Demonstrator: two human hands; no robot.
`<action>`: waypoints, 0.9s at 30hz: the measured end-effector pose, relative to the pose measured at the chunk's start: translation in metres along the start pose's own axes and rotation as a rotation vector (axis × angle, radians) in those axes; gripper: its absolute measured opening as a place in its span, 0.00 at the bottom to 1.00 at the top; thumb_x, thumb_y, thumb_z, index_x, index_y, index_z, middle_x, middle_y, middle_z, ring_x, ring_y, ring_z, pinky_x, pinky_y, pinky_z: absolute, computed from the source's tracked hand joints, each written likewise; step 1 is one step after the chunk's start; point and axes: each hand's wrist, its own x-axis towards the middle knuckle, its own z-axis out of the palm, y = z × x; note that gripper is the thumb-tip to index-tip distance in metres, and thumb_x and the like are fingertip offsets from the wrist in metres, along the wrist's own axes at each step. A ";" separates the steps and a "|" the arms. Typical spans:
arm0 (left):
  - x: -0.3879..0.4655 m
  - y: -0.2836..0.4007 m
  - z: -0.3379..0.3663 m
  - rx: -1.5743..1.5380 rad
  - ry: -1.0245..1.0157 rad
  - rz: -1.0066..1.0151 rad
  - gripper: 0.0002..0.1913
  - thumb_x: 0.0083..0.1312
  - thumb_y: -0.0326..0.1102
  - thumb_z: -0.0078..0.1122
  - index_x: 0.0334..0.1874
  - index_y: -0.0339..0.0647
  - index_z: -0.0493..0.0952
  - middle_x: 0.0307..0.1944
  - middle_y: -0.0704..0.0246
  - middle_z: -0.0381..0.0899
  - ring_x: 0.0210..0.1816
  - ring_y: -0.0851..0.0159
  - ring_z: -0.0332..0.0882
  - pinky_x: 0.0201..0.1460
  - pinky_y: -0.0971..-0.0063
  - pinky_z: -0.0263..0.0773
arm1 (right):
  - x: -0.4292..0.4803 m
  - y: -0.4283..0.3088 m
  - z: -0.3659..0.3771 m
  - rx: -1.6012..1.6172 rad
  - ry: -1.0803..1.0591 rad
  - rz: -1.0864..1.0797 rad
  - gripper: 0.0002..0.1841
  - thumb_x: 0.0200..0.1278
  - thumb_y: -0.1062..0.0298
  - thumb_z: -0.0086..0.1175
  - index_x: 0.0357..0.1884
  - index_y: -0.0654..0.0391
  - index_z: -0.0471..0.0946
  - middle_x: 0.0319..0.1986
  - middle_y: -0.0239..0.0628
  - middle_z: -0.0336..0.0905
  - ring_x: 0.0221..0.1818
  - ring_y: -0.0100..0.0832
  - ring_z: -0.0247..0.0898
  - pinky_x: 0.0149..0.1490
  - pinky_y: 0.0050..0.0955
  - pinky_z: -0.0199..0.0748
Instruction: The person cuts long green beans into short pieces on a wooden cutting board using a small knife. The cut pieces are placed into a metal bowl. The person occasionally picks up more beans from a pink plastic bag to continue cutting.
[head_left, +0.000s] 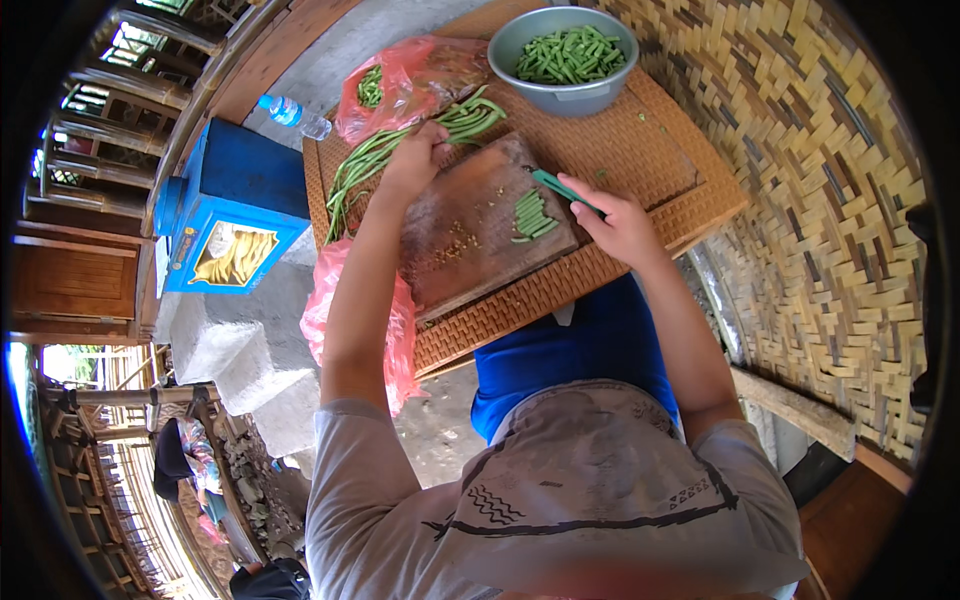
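Observation:
My left hand (421, 156) lies over a bunch of long green beans (367, 161), its fingers curled around some of them at the wooden cutting board's far left edge. In my right hand (616, 223) is a green-handled knife (568, 193), held above the board's right side; its blade is hard to make out. Short cut bean pieces (533, 216) lie side by side on the cutting board (465, 217), just left of the knife. Small yellowish crumbs are scattered across the board's middle. A grey plastic basin (577, 99) beyond the board holds many cut beans (571, 56).
The woven rattan table (652, 142) carries the board and basin. A red plastic bag (409, 67) with greens lies behind the beans; another (401, 337) hangs at the near left edge. A water bottle (296, 116) and blue box (240, 187) stand left. A woven bamboo wall (817, 187) rises right.

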 end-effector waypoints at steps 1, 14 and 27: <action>-0.008 0.013 -0.009 -0.018 0.059 0.030 0.10 0.79 0.28 0.73 0.59 0.39 0.86 0.56 0.51 0.92 0.57 0.38 0.91 0.61 0.47 0.85 | 0.000 0.000 0.000 0.000 0.006 -0.006 0.27 0.85 0.73 0.66 0.82 0.50 0.85 0.62 0.52 0.95 0.56 0.48 0.95 0.62 0.40 0.89; -0.148 0.154 0.007 -0.243 -0.054 0.216 0.14 0.77 0.26 0.76 0.63 0.41 0.93 0.51 0.58 0.90 0.49 0.50 0.91 0.52 0.59 0.86 | -0.002 0.003 0.000 0.072 0.086 0.024 0.26 0.85 0.75 0.65 0.82 0.56 0.85 0.64 0.52 0.95 0.59 0.43 0.95 0.65 0.36 0.87; -0.121 0.121 0.019 0.134 0.071 0.004 0.09 0.75 0.43 0.80 0.51 0.52 0.99 0.44 0.71 0.95 0.40 0.52 0.95 0.43 0.58 0.89 | -0.003 0.005 0.000 0.059 0.090 0.042 0.28 0.85 0.74 0.67 0.83 0.50 0.85 0.48 0.45 0.96 0.40 0.32 0.86 0.51 0.31 0.84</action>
